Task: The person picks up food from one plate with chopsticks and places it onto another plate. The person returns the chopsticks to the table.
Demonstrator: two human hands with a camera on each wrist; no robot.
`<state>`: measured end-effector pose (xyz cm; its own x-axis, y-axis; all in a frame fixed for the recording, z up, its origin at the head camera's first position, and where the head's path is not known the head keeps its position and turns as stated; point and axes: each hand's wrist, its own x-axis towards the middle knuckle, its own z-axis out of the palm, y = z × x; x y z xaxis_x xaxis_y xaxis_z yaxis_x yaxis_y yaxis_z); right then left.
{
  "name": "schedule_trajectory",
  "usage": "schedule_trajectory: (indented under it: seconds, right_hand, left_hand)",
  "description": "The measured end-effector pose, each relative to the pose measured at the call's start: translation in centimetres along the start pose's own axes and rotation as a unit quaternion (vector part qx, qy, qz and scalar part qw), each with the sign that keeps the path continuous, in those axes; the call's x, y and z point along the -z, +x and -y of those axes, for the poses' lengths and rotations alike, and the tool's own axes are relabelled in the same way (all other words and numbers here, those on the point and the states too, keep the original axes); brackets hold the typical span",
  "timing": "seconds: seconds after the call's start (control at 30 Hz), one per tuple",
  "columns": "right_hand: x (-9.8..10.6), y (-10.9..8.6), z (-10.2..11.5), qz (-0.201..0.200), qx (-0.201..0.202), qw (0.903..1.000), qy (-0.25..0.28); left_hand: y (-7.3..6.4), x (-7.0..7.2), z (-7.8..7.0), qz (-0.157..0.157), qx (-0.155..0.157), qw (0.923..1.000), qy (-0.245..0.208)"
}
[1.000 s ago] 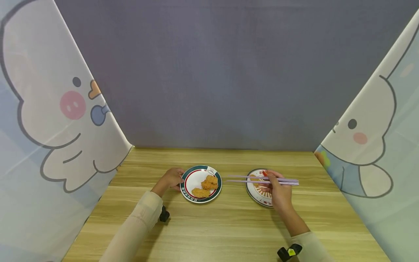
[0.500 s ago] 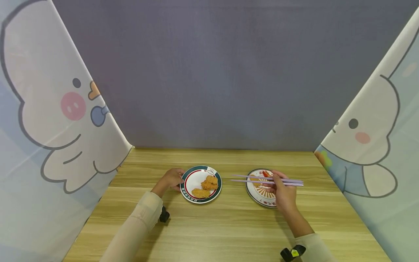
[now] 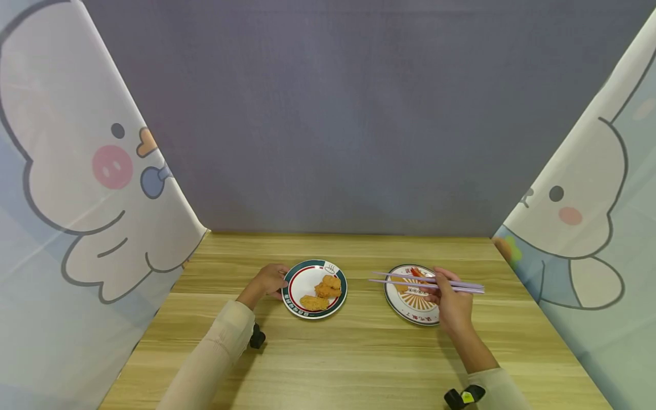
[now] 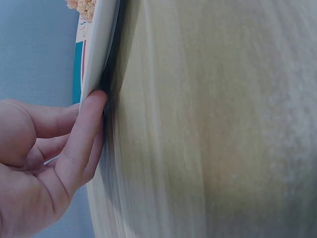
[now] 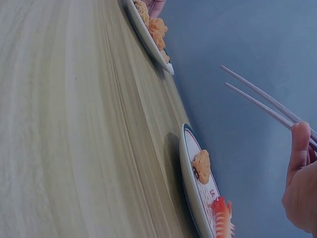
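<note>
My left hand (image 3: 270,279) pinches the left rim of a green-and-red-edged plate (image 3: 303,281), thumb over the rim and fingers beneath it in the left wrist view. Several golden fried chicken pieces (image 3: 327,286) lie on that plate's right side. Over a second, patterned plate (image 3: 410,316), my right hand (image 3: 453,304) holds a pair of lilac chopsticks (image 5: 260,93). Their tips point left, slightly apart, with nothing between them. On this second plate are a red-and-white shrimp (image 5: 223,218) and a fried piece (image 5: 201,167).
Both plates stand on a wood-grain table (image 3: 328,359), with a gap between them. A grey cloth wall (image 3: 328,114) rises behind the table. Cartoon-printed panels (image 3: 72,228) flank it on both sides.
My right hand has drifted to the right with the chopsticks, uncovering more of the second plate. The left hand and its plate stay where they were.
</note>
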<state>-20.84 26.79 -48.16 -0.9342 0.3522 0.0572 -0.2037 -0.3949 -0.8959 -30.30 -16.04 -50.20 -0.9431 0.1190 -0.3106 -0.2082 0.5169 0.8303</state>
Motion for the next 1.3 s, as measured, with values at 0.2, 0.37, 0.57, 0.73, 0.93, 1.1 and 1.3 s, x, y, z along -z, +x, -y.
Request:
schedule_trajectory:
  seconds: [0.2, 0.37, 0.57, 0.73, 0.93, 1.1, 1.3]
  right_hand:
    - [0.6, 0.0, 0.2, -0.006, -0.002, 0.9999, -0.008]
    - [1.2, 0.1, 0.4, -0.011, -0.004, 0.9999, -0.003]
    - [1.9, 0.1, 0.7, -0.007, 0.007, 0.9999, 0.010]
    - [2.4, 0.0, 0.9, -0.001, 0.015, 0.9996, 0.025]
    - [2.8, 0.0, 0.8, 0.008, 0.024, 0.9991, 0.034]
    - [3.3, 0.1, 0.8, 0.000, 0.025, 0.9993, 0.026]
    - [3.9, 0.2, 0.7, -0.016, 0.032, 0.9991, 0.021]
  left_hand:
    - [0.1, 0.0, 0.0, 0.001, -0.001, 1.0000, 0.002]
    - [0.0, 0.0, 0.0, -0.001, 0.003, 1.0000, 0.006]
    - [0.0, 0.0, -0.2, -0.002, 0.007, 0.9999, 0.007]
    - [-0.1, 0.0, -0.2, -0.002, 0.007, 1.0000, 0.005]
    - [-0.2, 0.0, -0.2, -0.006, 0.007, 1.0000, 0.003]
    - [-0.2, 0.0, -0.1, -0.005, 0.005, 1.0000, 0.007]
    - [-0.2, 0.0, -0.1, -0.008, 0.006, 0.9999, 0.009]
